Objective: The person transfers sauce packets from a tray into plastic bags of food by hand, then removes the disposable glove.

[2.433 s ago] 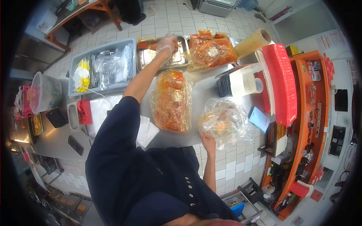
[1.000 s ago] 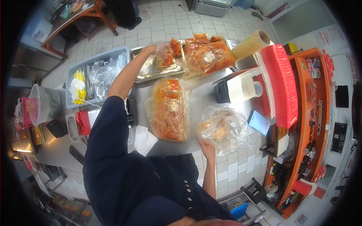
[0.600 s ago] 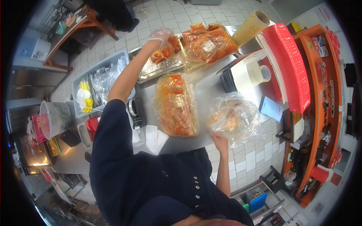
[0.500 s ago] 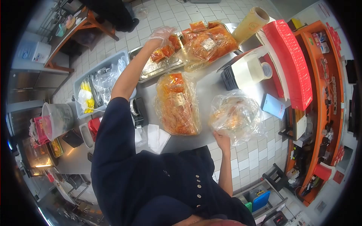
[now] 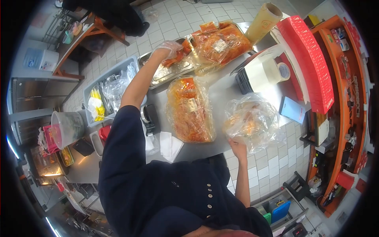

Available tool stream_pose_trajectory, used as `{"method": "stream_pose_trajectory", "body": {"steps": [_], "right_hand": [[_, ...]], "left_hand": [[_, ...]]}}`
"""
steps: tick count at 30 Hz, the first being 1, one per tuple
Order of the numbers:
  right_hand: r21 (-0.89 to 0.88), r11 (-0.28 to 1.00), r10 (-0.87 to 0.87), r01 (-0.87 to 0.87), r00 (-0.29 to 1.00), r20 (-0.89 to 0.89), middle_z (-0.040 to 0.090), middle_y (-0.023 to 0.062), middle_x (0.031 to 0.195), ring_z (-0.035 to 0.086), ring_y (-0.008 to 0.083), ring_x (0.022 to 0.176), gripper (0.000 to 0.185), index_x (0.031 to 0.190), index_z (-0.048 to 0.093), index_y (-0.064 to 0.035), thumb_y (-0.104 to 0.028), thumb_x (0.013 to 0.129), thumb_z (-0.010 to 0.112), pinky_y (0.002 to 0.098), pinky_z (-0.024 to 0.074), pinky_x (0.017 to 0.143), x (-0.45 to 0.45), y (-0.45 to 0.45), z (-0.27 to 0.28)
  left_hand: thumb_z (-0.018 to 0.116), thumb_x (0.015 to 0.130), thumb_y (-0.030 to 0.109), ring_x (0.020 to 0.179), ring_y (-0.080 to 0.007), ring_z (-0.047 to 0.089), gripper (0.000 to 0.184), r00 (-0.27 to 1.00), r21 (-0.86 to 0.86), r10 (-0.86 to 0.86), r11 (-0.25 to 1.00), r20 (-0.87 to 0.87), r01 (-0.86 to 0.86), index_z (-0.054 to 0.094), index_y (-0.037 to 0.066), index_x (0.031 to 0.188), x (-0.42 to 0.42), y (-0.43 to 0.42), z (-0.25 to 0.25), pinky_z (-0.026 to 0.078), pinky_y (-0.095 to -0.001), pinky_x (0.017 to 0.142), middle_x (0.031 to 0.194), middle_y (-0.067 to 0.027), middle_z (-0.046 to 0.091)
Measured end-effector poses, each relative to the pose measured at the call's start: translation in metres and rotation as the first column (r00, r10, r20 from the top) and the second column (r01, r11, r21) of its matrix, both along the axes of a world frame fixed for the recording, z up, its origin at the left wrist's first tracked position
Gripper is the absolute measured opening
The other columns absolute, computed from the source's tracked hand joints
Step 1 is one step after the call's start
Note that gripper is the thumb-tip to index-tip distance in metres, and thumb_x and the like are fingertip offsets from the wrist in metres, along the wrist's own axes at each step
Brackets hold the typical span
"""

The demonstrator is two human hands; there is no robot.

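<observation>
My left hand (image 5: 169, 49), in a clear plastic glove, reaches over the metal tray (image 5: 156, 83), its fingers closed round orange packets (image 5: 173, 60). My right hand (image 5: 238, 148) is bare and pinches the near edge of a clear plastic bag (image 5: 252, 122) with orange and pale food inside. Between my arms lies a large clear bag of reddish marinated food (image 5: 190, 122), an orange packet on its upper part. A similar full bag (image 5: 219, 49) with a white label rests at the tray's right.
A blue-grey bin (image 5: 114, 114) of plastic packaging stands left of the tray. Behind on the right are a film roll (image 5: 263, 23), a white container (image 5: 260, 75) and a red stack (image 5: 310, 63). A blue box (image 5: 292, 110) sits near the right edge. A person in dark clothes (image 5: 114, 15) stands beyond.
My left hand has moved from the tray's right part toward its back-left side, with orange packets beneath it. My right hand stays at the bag's edge. The whole view has shifted and turned slightly.
</observation>
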State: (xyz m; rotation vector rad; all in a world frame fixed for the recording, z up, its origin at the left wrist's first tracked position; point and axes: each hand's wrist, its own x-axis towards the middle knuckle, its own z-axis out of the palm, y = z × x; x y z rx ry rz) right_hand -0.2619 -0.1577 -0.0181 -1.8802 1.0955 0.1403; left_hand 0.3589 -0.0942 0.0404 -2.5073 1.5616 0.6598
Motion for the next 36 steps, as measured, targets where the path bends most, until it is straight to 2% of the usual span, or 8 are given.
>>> {"method": "stream_pose_trajectory", "body": {"steps": [4, 7, 13, 19, 22, 29, 31, 36], "right_hand": [[0.005, 1.0, -0.001, 0.002, 0.998, -0.063, 0.078, 0.0199, 0.105, 0.076, 0.0311, 0.097, 0.037, 0.108, 0.077, 0.0009, -0.034, 0.094, 0.075, 0.0386, 0.0572, 0.087, 0.0, 0.0, 0.004], [-0.014, 1.0, -0.012, 0.011, 1.0, -0.024, 0.078, 0.0192, 0.105, 0.076, 0.0307, 0.095, 0.036, 0.106, 0.078, 0.0011, -0.033, 0.093, 0.075, 0.0384, 0.0571, 0.086, -0.004, 0.001, -0.003], [-0.023, 0.999, -0.036, 0.037, 0.999, 0.029, 0.078, 0.019, 0.096, 0.075, 0.0319, 0.091, 0.033, 0.101, 0.079, 0.0012, -0.03, 0.092, 0.075, 0.0401, 0.0561, 0.084, -0.004, 0.002, -0.009], [-0.07, 0.997, -0.026, 0.029, 0.999, 0.046, 0.077, 0.0191, 0.095, 0.074, 0.0331, 0.09, 0.033, 0.099, 0.079, 0.0016, -0.03, 0.092, 0.075, 0.0412, 0.0556, 0.082, -0.005, 0.001, -0.007], [-0.09, 0.996, -0.02, 0.024, 0.999, 0.044, 0.077, 0.0189, 0.094, 0.074, 0.033, 0.089, 0.034, 0.099, 0.079, 0.0017, -0.031, 0.092, 0.076, 0.0414, 0.0554, 0.082, -0.005, 0.003, -0.007], [0.092, 0.994, -0.053, 0.059, 0.996, -0.071, 0.077, 0.0176, 0.108, 0.072, 0.0362, 0.105, 0.034, 0.105, 0.079, -0.0049, -0.035, 0.092, 0.071, 0.0434, 0.0546, 0.092, 0.0, -0.003, 0.005], [-0.023, 0.999, -0.035, 0.035, 0.999, -0.01, 0.075, 0.012, 0.082, 0.07, 0.0214, 0.075, 0.038, 0.099, 0.079, 0.0012, -0.036, 0.093, 0.075, 0.0363, 0.0541, 0.071, -0.011, -0.001, -0.019], [-0.006, 0.998, -0.058, 0.058, 0.998, 0.002, 0.074, 0.0095, 0.079, 0.068, 0.0177, 0.071, 0.042, 0.099, 0.079, 0.0021, -0.039, 0.094, 0.075, 0.0338, 0.0529, 0.066, -0.017, 0.0, -0.03]], "left_hand": [[0.073, 0.087, 0.018, 0.113, -0.0367, 0.069, 0.038, 0.998, -0.035, 0.032, 0.999, 0.058, -0.03, 0.074, 0.013, 0.124, 0.006, -0.019, -0.007, 0.058, -0.0436, 0.095, 0.12, -0.0131, 0.074], [0.076, 0.084, 0.019, 0.111, -0.035, 0.07, 0.033, 0.946, 0.117, -0.283, 0.956, 0.155, 0.267, 0.077, 0.013, 0.116, 0.042, -0.02, -0.029, 0.059, -0.042, 0.089, 0.116, -0.0136, 0.074], [0.081, 0.08, 0.022, 0.104, -0.0364, 0.07, 0.033, 0.951, -0.475, -0.263, 0.866, -0.165, 0.157, 0.078, 0.014, 0.112, 0.086, -0.017, -0.056, 0.058, -0.043, 0.089, 0.111, -0.0124, 0.075], [0.086, 0.077, 0.032, 0.103, -0.0345, 0.071, 0.044, 0.979, 0.025, 0.064, 0.998, -0.192, -0.06, 0.073, 0.01, 0.113, 0.024, -0.046, -0.003, 0.057, -0.0447, 0.087, 0.107, -0.016, 0.075], [0.087, 0.074, 0.032, 0.102, -0.0325, 0.07, 0.048, 0.925, -0.396, 0.284, 0.842, -0.251, -0.366, 0.07, 0.009, 0.113, 0.046, -0.037, -0.053, 0.056, -0.044, 0.085, 0.107, -0.0173, 0.074], [0.086, 0.073, 0.024, 0.105, -0.0347, 0.07, 0.058, 0.97, -0.167, 0.185, 0.963, -0.16, -0.212, 0.063, 0.009, 0.124, 0.011, -0.035, -0.021, 0.055, -0.0438, 0.089, 0.114, -0.0158, 0.073], [0.087, 0.073, 0.022, 0.1, -0.0316, 0.07, 0.053, 0.953, -0.193, 0.234, 0.943, -0.194, -0.271, 0.065, 0.01, 0.119, -0.015, -0.03, 0.007, 0.055, -0.0429, 0.086, 0.104, -0.0127, 0.075], [0.085, 0.076, 0.023, 0.101, -0.0291, 0.072, 0.043, 0.9, -0.18, 0.258, 0.925, -0.351, -0.335, 0.07, 0.01, 0.115, -0.017, -0.025, 0.005, 0.057, -0.0436, 0.086, 0.104, -0.0128, 0.076]]}}
